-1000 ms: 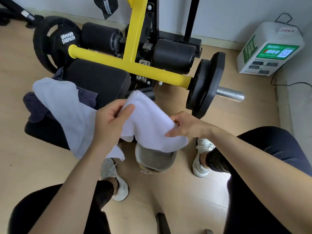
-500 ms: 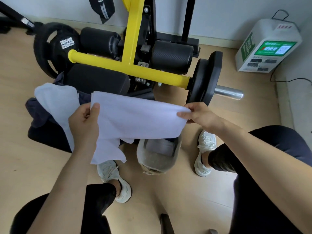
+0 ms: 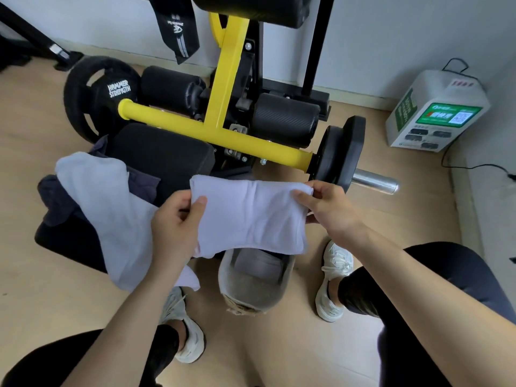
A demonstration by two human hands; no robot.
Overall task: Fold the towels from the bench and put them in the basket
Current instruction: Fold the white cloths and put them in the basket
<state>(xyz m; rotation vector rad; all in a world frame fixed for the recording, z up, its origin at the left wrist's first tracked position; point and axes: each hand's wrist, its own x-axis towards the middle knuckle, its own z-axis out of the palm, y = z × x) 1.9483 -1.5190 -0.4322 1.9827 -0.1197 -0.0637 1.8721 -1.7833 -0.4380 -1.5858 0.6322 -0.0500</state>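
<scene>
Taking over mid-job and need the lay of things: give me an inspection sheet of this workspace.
Surface: black bench, partly covered by towels.
Job's things: held towel above the basket; second white towel and dark towel lie on the bench.
Clutter: nothing seen.
Grippers: left hand and right hand grip opposite ends of the held towel.
Cables: black cable on the floor by the white box.
Surroundings: yellow machine frame, weight plates, wooden floor.
</scene>
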